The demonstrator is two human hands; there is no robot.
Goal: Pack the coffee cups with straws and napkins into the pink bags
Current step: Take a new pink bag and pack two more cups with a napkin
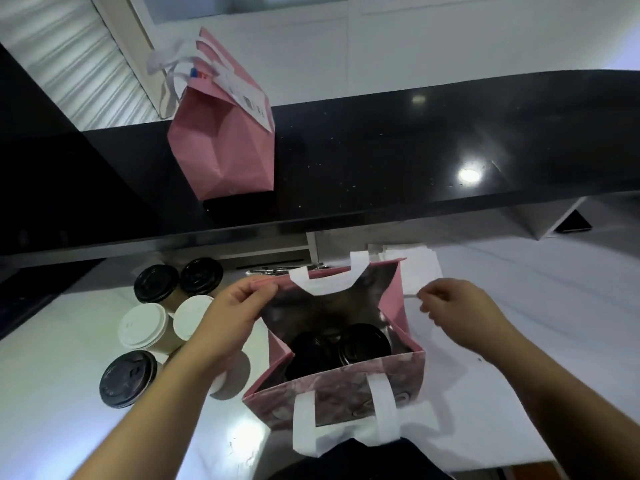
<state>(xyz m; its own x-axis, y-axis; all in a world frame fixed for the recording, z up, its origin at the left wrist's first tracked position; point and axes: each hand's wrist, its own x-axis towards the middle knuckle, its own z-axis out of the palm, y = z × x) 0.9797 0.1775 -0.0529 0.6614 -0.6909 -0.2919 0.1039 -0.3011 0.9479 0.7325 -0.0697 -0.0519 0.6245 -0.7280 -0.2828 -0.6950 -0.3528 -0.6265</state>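
Open pink bag [346, 386], two black-lidded cups [363, 341] inside: my left hand [235, 306] pinched its rim; right hand [450, 303] pinched a thin white straw [410, 296].

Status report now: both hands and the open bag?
Left hand pinches open pink paper bag rim. Right hand pinches thin white straw. Two black-lidded cups inside.

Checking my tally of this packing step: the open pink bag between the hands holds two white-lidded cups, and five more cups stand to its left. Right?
Not quite. The head view shows the two cups inside the open pink bag have black lids, not white. The five cups to its left are as you say.
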